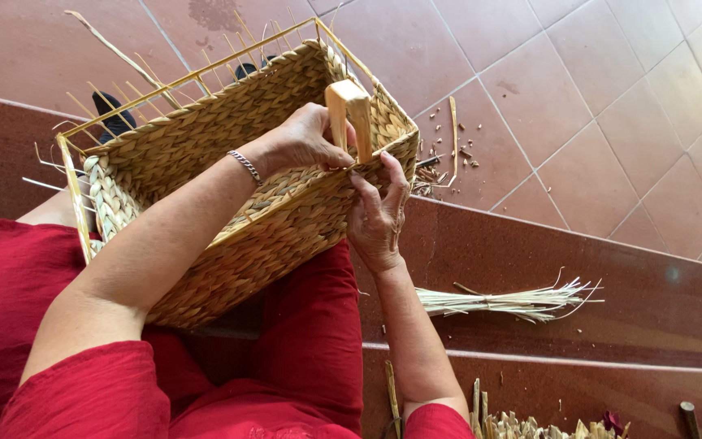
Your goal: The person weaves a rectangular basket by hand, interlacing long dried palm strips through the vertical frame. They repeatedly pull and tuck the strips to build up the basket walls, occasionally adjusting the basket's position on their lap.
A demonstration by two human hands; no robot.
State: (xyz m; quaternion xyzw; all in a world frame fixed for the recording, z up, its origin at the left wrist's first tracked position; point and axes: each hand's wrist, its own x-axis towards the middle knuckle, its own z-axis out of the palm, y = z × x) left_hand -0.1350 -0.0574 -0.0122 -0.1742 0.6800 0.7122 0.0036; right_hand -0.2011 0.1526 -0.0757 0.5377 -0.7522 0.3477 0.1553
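Left hand (306, 140): closed round pale strip (349, 114) at basket (229, 203) rim.
Right hand (377, 213): fingers pinching the same rim.

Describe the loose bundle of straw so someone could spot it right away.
Start at the big woven basket on the person's lap, then look past the right hand to the dark red step. The straw bundle lies flat there, pale and thin with splayed ends, unlike the short scraps on the tiled floor.
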